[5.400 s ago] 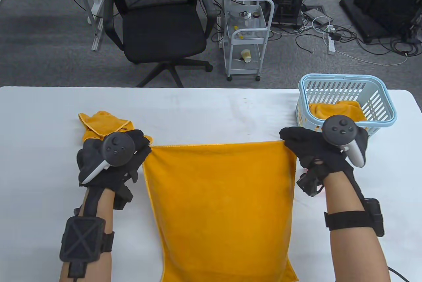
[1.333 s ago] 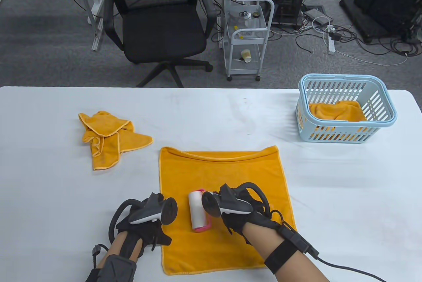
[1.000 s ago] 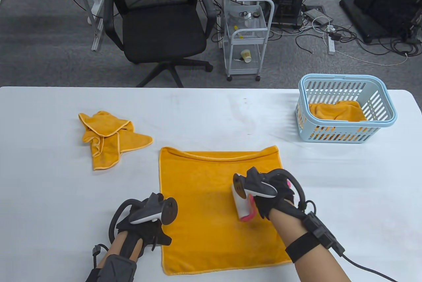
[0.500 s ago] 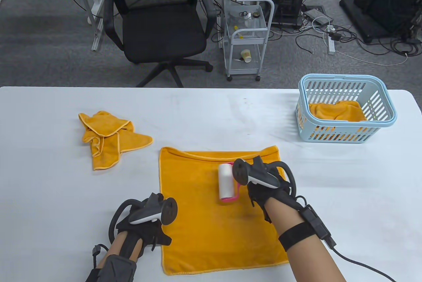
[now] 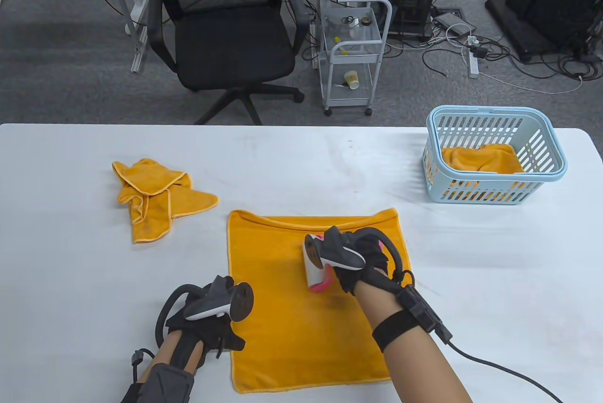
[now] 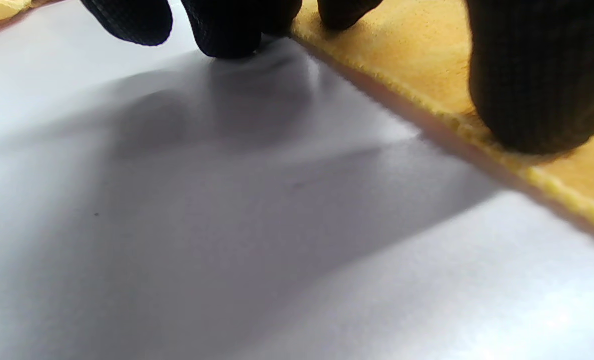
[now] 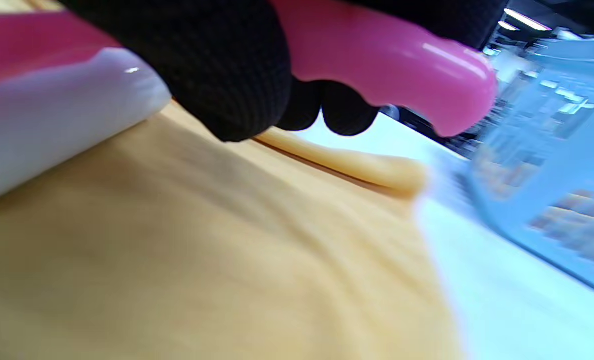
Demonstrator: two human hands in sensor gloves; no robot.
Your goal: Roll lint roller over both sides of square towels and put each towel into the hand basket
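An orange square towel [image 5: 301, 323] lies flat on the white table, its far hem slightly folded over. My right hand [image 5: 365, 261] grips the pink handle [image 7: 392, 60] of a lint roller [image 5: 314, 269], whose white roll [image 7: 51, 130] rests on the towel's upper middle. My left hand [image 5: 207, 330] rests at the towel's near left edge. In the left wrist view its fingertips [image 6: 542, 100] press on the towel's hem [image 6: 477, 135] and the table. A second, crumpled orange towel [image 5: 150, 198] lies at the left. A light blue hand basket [image 5: 494, 153] at the far right holds another orange towel [image 5: 480, 158].
White table surface [image 5: 494, 271] lies between the flat towel and the basket. A cable [image 5: 499, 370] trails from my right wrist across the near right of the table. Behind the table stand a black office chair [image 5: 221, 36] and a small white cart [image 5: 353, 54].
Both hands laid the towel flat and let it go. The right hand then rolled the lint roller from lower left to the right, up toward the far edge, and now slightly back left.
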